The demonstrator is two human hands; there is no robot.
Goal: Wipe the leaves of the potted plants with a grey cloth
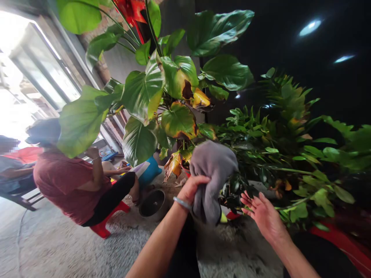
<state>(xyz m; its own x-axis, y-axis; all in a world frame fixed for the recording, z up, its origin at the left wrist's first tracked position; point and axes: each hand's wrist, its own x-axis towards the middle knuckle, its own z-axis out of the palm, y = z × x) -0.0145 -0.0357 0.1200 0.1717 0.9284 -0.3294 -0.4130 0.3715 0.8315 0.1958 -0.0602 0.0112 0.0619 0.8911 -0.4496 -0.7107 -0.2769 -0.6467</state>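
A grey cloth is bunched in my left hand, whose fingers are wrapped round it; a bangle circles that wrist. The cloth's lower part hangs down and its top bulges upward. My right hand is apart from the cloth, palm up with its fingers spread and nothing in them. Just beyond the cloth stands a large-leaved potted plant, some of its leaves yellow and brown at the edges. Smaller-leaved green plants are behind and beside my right hand.
At left a person in a red shirt sits on a red plastic stool. Another person sits farther left. A dark round basin stands on the concrete floor. A dark glossy wall rises behind the plants.
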